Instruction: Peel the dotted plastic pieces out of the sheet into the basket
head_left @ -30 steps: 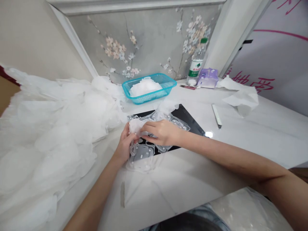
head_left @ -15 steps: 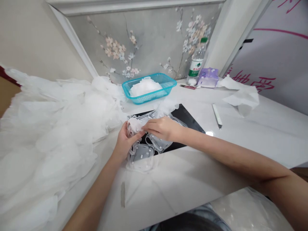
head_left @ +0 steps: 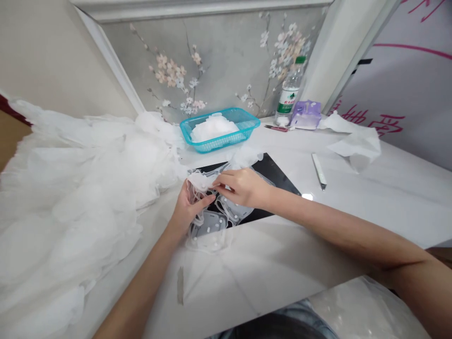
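Moved: right hand (head_left: 243, 186), slightly rightward. Left hand (head_left: 187, 205): cupped round white piece (head_left: 200, 181), thumb extended. Right fingertips: pinched together at its right edge. Location: above black board (head_left: 278, 175). Risks: tearing, if pulled hard; slipping, if left grip slackens.

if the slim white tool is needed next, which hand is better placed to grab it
Likely the right hand: it is nearer the slim white tool, though its fingertips seem to pinch the white piece; the left hand is farther away, holding that piece.
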Available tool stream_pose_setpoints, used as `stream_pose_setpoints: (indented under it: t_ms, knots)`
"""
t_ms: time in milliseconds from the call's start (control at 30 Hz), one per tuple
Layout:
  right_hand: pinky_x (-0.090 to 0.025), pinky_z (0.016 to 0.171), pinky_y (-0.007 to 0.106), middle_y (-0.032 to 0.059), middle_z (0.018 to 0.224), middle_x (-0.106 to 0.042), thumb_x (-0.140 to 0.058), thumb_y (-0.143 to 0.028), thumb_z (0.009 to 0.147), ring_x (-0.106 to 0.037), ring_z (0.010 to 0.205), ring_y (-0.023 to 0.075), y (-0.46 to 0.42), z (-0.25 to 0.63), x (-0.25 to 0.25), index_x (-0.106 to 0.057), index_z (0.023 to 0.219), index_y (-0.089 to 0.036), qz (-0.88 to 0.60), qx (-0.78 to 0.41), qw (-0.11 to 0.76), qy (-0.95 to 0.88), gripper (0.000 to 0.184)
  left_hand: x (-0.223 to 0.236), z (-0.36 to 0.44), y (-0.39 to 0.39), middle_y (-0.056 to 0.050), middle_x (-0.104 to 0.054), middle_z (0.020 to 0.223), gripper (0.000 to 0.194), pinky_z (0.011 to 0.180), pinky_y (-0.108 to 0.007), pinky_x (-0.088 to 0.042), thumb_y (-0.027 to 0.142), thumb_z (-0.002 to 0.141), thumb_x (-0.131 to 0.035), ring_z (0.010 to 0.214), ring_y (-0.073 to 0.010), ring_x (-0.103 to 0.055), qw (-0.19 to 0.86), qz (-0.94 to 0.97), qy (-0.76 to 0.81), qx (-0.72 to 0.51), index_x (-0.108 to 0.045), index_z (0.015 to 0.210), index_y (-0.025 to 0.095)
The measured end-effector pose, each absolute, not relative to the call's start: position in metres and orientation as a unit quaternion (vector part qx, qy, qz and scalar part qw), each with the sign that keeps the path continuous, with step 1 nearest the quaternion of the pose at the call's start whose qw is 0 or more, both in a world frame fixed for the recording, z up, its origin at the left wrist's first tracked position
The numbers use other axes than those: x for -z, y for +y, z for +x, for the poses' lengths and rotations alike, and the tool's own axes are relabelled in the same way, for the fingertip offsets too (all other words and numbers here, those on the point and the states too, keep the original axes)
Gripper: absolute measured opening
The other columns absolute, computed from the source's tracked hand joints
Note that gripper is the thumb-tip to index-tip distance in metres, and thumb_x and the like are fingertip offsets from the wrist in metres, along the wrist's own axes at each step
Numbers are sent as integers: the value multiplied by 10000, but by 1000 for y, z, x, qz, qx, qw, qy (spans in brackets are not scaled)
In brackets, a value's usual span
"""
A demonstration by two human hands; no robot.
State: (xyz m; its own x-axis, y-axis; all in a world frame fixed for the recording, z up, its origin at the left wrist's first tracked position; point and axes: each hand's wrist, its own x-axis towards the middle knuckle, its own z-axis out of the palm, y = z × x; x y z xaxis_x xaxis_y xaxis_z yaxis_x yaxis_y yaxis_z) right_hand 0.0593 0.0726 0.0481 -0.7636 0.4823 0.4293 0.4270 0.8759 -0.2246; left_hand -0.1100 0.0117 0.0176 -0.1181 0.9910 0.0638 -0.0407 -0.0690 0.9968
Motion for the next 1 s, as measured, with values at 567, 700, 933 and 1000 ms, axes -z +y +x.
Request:
stream_pose_setpoints:
  t_ms: [567, 700, 933, 1000]
  knots:
    - [-172, 481, 277, 60, 744, -605, -350, -156, 914, -494, 588, 146, 69, 59, -42, -572, 888, -141, -187, 76, 157, -967, 224, -23, -102, 10, 53, -588, 726, 399, 530, -189, -418, 328, 595, -778, 585, -86, -534, 474, 394, 545, -568, -505, 857, 201]
    - [-172, 482, 268, 70, 807, -626, -372, -190, 918, -505, 612, 133, 70, 58, -48, -571, 896, -134, -222, 34, 134, -965, 207, -25, -102, 9, 42, -608, 737, 393, 541, -196, -421, 293, 573, -793, 584, -85, -535, 514, 364, 545, -553, -544, 857, 181]
    - [-172, 486, 271, 77, 858, -634, -357, -251, 935, -513, 635, 129, 72, 58, -46, -580, 942, -121, -210, 24, 111, -971, 258, -24, -101, 9, 42, -631, 701, 306, 552, -202, -411, 236, 578, -750, 580, -91, -543, 511, 344, 569, -545, -578, 822, 172]
    - [-188, 486, 267, 72, 874, -638, -362, -295, 936, -523, 644, 130, 73, 59, -43, -577, 952, -128, -205, 11, 130, -970, 273, -25, -100, 9, 42, -623, 675, 260, 532, -195, -392, 215, 580, -716, 564, -85, -527, 501, 338, 578, -548, -588, 800, 161]
